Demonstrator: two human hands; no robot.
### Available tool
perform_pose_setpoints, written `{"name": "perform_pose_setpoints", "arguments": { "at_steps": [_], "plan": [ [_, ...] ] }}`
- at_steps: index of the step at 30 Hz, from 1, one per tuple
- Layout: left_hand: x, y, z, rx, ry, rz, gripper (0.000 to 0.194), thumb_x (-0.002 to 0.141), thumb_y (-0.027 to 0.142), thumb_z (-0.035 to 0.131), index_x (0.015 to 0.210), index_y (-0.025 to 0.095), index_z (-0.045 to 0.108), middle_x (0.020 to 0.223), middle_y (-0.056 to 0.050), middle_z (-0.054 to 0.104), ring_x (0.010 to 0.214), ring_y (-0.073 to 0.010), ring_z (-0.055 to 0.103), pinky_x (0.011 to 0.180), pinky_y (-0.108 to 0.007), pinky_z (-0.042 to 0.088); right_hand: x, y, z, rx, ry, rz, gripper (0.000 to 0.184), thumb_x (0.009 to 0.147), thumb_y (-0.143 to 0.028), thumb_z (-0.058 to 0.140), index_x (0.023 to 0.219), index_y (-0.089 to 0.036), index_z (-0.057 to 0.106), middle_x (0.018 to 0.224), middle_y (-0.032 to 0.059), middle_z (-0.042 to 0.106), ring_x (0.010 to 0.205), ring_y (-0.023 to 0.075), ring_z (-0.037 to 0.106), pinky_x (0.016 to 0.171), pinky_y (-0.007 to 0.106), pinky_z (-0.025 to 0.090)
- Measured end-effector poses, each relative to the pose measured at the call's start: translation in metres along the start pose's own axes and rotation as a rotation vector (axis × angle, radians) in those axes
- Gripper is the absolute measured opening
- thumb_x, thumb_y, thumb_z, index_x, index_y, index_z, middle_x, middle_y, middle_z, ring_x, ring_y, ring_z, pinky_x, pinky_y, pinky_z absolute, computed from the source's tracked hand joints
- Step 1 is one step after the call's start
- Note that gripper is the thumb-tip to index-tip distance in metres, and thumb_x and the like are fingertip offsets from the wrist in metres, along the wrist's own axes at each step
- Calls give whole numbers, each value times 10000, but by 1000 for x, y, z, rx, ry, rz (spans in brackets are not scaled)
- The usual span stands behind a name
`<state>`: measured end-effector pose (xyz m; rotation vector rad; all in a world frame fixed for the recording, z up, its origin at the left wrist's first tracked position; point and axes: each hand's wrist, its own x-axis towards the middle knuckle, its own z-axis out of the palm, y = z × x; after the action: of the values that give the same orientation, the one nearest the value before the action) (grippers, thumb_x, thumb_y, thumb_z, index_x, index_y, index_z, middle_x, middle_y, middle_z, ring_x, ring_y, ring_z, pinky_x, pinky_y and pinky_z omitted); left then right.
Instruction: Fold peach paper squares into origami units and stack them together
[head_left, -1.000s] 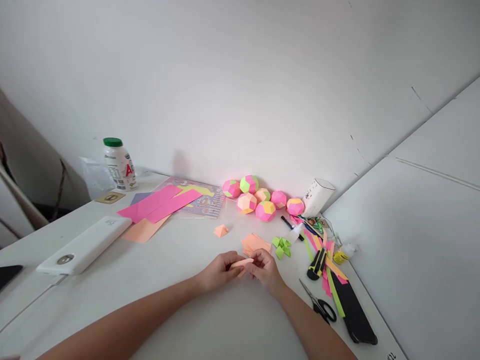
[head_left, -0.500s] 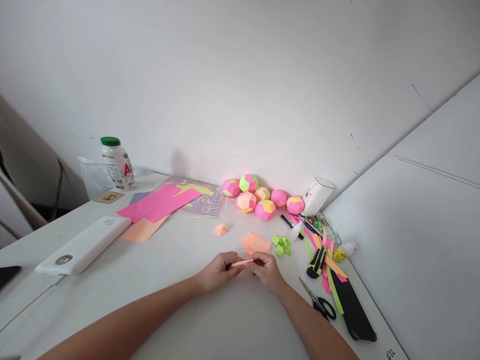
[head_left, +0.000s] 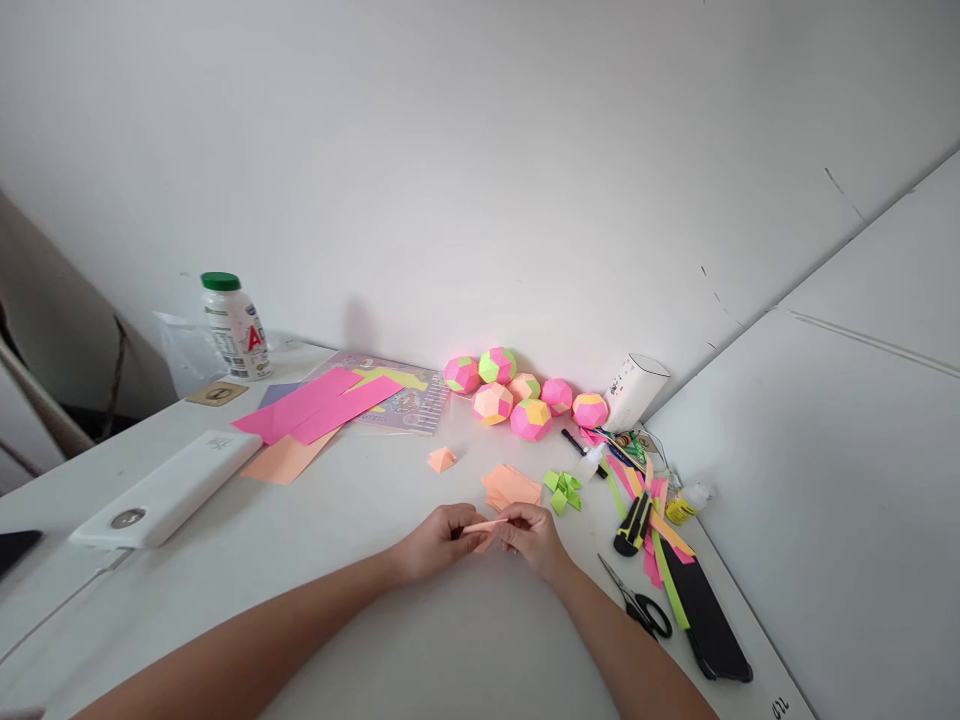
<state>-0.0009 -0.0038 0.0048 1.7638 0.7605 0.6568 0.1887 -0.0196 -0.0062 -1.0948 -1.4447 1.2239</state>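
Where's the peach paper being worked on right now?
In the head view, the peach paper piece is below centre, held between left hand and right hand, just nearer than the peach paper stack.

Two bare forearms (head_left: 292,622), slimmer at the wrists (head_left: 394,568), with bare hands (head_left: 435,545)

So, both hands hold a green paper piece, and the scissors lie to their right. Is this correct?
Not quite: the head view shows that the paper piece in the left hand and right hand is peach. The scissors lie to their right.
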Motion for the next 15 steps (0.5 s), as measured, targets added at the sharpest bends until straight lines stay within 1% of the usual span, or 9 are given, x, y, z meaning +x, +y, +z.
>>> {"name": "perform_pose_setpoints", "arguments": {
  "at_steps": [8, 15],
  "plan": [
    [0, -4, -2, -37, -12, -17, 267, 810, 318, 476, 600, 154, 485, 673, 35, 380, 537, -79, 317, 494, -214, 255, 1, -1, 0, 22, 7, 22, 157, 685, -299, 712, 660, -158, 650, 511, -44, 529, 430, 80, 481, 423, 197, 377],
    [1, -2, -3, -64, -24, -27, 262, 797, 336, 489, 607, 155, 502, 668, 35, 383, 531, -81, 317, 490, -218, 249, 1, -3, 0, 67, 19, 25, 144, 663, -265, 726, 639, -155, 637, 535, -42, 540, 428, 73, 485, 413, 188, 369]
  ]
}}
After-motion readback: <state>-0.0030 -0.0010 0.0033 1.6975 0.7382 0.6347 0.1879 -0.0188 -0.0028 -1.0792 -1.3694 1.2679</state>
